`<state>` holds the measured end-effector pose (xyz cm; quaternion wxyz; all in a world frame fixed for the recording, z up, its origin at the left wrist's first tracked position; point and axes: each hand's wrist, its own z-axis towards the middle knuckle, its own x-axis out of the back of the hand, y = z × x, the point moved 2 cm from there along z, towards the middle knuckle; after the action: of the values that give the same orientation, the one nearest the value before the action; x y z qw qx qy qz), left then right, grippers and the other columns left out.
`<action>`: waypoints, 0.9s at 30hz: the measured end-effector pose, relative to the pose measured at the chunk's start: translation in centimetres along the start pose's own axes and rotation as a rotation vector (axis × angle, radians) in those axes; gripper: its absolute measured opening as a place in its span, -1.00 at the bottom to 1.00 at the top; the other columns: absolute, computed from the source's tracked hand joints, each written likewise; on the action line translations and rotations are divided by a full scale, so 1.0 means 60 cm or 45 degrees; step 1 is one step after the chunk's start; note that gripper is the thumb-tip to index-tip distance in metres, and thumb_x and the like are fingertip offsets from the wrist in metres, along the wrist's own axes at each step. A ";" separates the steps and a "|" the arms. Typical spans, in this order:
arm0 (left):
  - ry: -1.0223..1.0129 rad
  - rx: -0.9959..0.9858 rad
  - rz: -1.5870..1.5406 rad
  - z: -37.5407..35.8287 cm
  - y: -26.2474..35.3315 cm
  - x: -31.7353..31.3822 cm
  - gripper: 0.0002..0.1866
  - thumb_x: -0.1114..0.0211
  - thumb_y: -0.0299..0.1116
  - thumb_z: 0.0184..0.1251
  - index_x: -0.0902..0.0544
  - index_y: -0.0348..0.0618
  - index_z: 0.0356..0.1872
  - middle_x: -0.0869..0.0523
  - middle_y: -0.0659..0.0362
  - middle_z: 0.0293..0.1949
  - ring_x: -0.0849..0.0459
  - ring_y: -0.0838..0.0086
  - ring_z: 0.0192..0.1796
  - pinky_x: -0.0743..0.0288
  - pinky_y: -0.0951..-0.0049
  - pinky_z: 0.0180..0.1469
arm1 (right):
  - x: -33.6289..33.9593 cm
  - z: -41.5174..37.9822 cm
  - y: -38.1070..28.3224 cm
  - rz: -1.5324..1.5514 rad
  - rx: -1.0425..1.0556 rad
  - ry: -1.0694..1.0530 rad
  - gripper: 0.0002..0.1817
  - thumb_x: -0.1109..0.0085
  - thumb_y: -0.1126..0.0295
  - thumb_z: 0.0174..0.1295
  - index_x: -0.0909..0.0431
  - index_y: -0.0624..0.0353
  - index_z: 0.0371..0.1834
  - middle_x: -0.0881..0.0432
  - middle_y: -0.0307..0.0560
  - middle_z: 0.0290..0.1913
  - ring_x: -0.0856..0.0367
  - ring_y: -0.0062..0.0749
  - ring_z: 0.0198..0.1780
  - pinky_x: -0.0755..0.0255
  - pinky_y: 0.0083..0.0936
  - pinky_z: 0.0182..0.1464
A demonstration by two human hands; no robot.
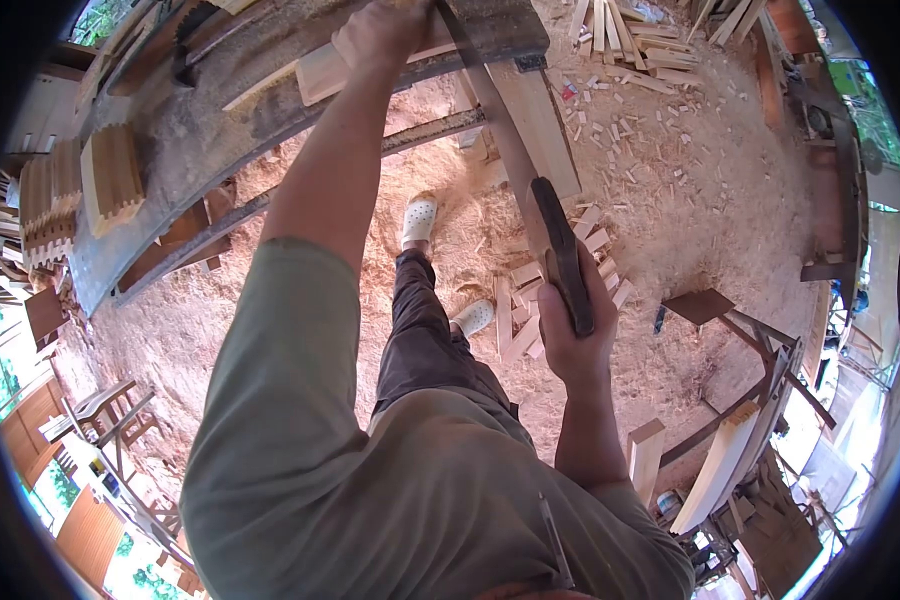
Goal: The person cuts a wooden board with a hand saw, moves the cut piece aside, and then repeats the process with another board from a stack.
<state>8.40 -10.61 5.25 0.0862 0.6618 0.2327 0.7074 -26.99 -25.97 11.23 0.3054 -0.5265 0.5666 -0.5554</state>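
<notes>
My right hand (581,335) is wrapped around the dark handle of a handsaw (500,125). The saw's long blade runs up and away to the bench's edge at the top of the head view. On the bench lies a pale wooden board (322,76), and my left hand (378,36) is closed over it, close to the blade's far end. The left fingertips are partly hidden at the frame's top. Where the blade's tip meets the wood is hard to make out.
The workbench (195,130) carries notched wooden blocks (110,180) at its left end. A plank (535,120) leans below the bench, right of the blade. Wood offcuts (520,320) lie by my feet, with sawdust and scraps across the floor. A frame stand (770,385) is at right.
</notes>
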 end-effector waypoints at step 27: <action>-0.072 -0.030 0.130 0.004 -0.009 -0.010 -0.08 -0.18 0.57 0.03 -0.80 -0.23 -0.13 -0.79 -0.10 -0.07 -0.76 0.12 0.07 -0.58 0.21 0.11 | -0.065 0.127 -0.027 -0.052 0.096 -0.005 -0.48 -0.19 0.43 0.33 -0.39 0.36 0.34 -0.71 0.01 -0.13 -0.66 -0.50 -0.15 -0.53 -0.52 -0.10</action>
<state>8.62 -10.31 4.47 0.0642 0.6915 0.1879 0.6946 -18.45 -24.38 10.31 0.3148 -0.5271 0.5339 -0.5814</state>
